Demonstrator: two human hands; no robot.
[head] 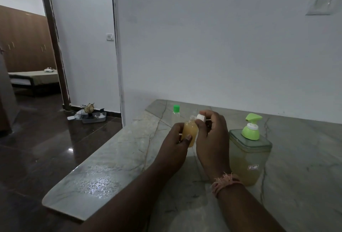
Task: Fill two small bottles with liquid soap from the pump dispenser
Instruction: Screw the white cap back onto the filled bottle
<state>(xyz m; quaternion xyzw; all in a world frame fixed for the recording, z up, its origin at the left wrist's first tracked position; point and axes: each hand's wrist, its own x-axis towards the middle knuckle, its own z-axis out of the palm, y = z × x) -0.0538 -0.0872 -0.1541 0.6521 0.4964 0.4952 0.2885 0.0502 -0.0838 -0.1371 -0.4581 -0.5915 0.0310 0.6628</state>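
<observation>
My left hand (176, 140) grips a small clear bottle (190, 130) filled with yellowish soap, held tilted above the stone counter (118, 165). My right hand (212, 133) pinches its white cap (201, 117) right beside the open neck. A second small bottle (175, 116) with a green cap stands upright behind them. To the right stands the square pump dispenser (249, 157) with a green pump head, partly full of yellowish soap.
A white wall rises behind the counter. The counter's rounded left end drops to a dark glossy floor, where a tray of small items (92, 116) lies near a doorway. A string band is tied round my right wrist.
</observation>
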